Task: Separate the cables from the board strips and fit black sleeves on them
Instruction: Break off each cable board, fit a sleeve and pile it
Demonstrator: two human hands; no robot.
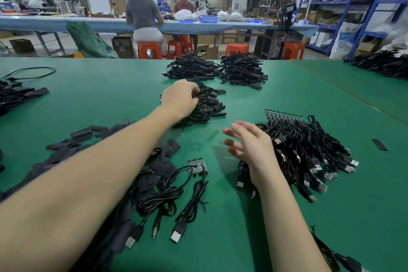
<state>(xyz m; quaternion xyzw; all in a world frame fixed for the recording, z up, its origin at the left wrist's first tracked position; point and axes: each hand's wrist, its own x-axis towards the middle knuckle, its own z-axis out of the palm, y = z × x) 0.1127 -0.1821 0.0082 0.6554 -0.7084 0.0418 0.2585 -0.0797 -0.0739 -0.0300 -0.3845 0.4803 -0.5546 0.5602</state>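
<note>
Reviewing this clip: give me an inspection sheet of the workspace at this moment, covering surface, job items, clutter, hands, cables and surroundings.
Surface: green mat table, seam at right.
Job's things: short board strip with cables attached, near centre; long board strip on the right cable bundle; loose black sleeves at left.
Clutter: one stray sleeve far right.
Grippers: left hand grips the sleeved-cable pile; right hand open, holding nothing.
Cables: two finished piles at the far edge.
Surroundings: two people at a blue bench, orange stools, shelving.
</note>
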